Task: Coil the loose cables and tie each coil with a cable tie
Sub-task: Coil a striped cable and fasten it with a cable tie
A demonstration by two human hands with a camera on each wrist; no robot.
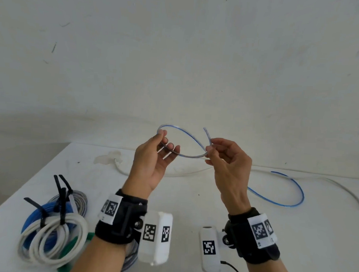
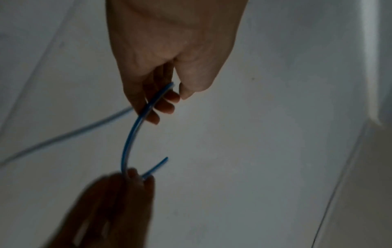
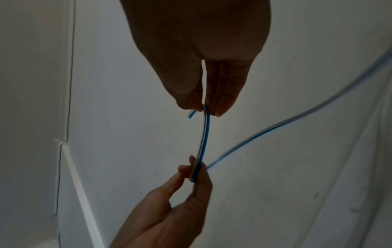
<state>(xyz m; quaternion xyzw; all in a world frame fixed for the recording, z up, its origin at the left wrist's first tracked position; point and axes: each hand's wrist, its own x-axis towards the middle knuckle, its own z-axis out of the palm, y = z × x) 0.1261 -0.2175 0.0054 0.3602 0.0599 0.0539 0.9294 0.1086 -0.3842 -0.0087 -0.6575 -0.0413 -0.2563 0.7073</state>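
Both hands' fingers (image 1: pixel 162 135) pinch the blue cable (image 1: pixel 186 134), forming a loop.

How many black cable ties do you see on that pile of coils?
3 black cable ties show: one at the pile's left, two standing mid-pile. More may be hidden.

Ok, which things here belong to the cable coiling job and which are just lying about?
Job in hand:
- blue cable, pinched by left hand and right hand
- tied coils with black cable ties
- loose white cable

Lying about:
- thin black lead
- white table
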